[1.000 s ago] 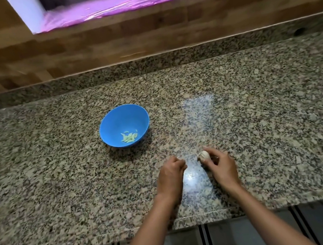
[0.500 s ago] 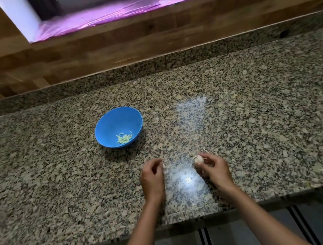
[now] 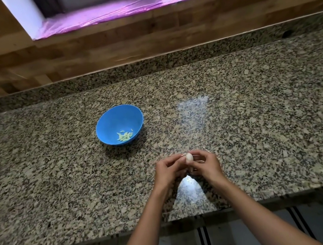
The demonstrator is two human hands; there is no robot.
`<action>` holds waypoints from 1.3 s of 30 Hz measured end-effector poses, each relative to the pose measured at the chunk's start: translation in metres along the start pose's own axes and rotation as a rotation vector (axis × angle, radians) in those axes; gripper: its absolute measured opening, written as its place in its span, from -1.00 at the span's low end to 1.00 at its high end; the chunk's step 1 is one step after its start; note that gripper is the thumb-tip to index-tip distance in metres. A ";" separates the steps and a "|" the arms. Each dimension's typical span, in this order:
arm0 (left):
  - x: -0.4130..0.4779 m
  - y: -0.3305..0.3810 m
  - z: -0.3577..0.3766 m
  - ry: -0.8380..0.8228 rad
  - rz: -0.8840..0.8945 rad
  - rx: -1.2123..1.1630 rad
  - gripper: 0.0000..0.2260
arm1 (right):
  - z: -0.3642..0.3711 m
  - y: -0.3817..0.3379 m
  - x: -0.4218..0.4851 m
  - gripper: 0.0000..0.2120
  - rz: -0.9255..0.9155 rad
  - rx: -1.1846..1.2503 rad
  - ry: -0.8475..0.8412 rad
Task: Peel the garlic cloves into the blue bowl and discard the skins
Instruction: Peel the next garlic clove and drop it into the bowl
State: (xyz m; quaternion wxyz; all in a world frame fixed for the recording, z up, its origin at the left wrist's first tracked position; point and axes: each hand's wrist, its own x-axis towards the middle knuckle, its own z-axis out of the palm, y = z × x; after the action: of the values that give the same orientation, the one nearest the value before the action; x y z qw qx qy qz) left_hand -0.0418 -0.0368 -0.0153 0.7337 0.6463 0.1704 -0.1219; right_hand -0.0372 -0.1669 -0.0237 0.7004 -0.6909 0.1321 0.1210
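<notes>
At the front of the counter [image 3: 264, 126], the left hand [image 3: 169, 169] has moved in to meet the right hand [image 3: 205, 165]; both pinch the garlic [image 3: 189, 158], likely starting another clove.

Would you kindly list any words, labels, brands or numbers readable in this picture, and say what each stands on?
None: no readable text shows anywhere.
The bowl is plain blue, the garlic pinched between the left hand and right hand bears no mark, and the counter and sill show only pattern and colour.
</notes>
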 end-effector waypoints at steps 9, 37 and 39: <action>0.001 -0.006 -0.006 0.158 -0.009 0.030 -0.81 | 0.004 0.003 -0.006 -0.68 0.156 0.216 -0.045; 0.018 -0.003 -0.033 0.401 0.250 0.855 -0.83 | -0.037 0.008 0.021 -0.65 -0.318 -0.870 0.264; 0.018 -0.003 -0.033 0.401 0.225 0.810 -0.82 | -0.036 0.012 0.021 -0.65 -0.332 -0.848 0.250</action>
State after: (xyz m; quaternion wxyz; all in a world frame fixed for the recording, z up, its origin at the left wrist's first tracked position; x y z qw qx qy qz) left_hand -0.0295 -0.0037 -0.0285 0.3835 0.9061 0.1764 0.0294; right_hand -0.0227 -0.2031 -0.0425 0.3450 -0.9371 0.0421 -0.0334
